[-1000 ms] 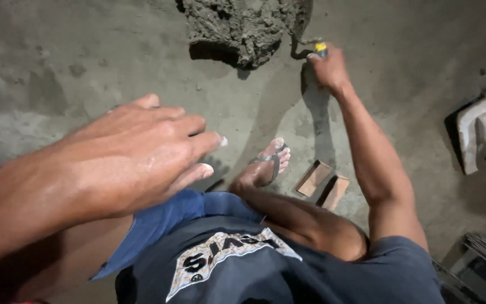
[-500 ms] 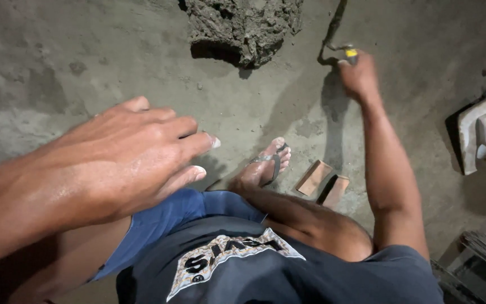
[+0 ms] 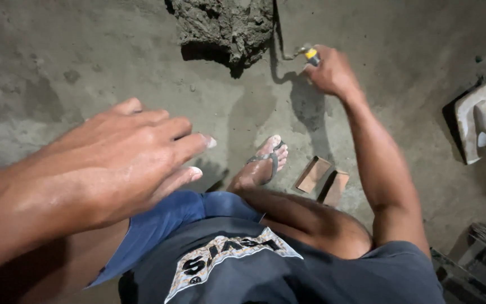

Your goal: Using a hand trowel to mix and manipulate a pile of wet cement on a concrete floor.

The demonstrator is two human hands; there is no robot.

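Right hand, top centre-right, grips a yellow-handled trowel just right of the mortar pile. Left hand, open and empty, hovers mid-left, farther away.

The right hand now sits farther from the body and a little off to its right compared with a second ago, when it lay closer in, right beside the foot of the mortar heap. It still grips the yellow-and-black handle, but the tool has turned: its thin metal shank now runs up from the hand along the heap's right edge, where earlier only the handle end showed above the knuckles. The hand's shadow on the floor has shifted with it. The left hand has dropped slightly lower, with its fingers a touch closer together.
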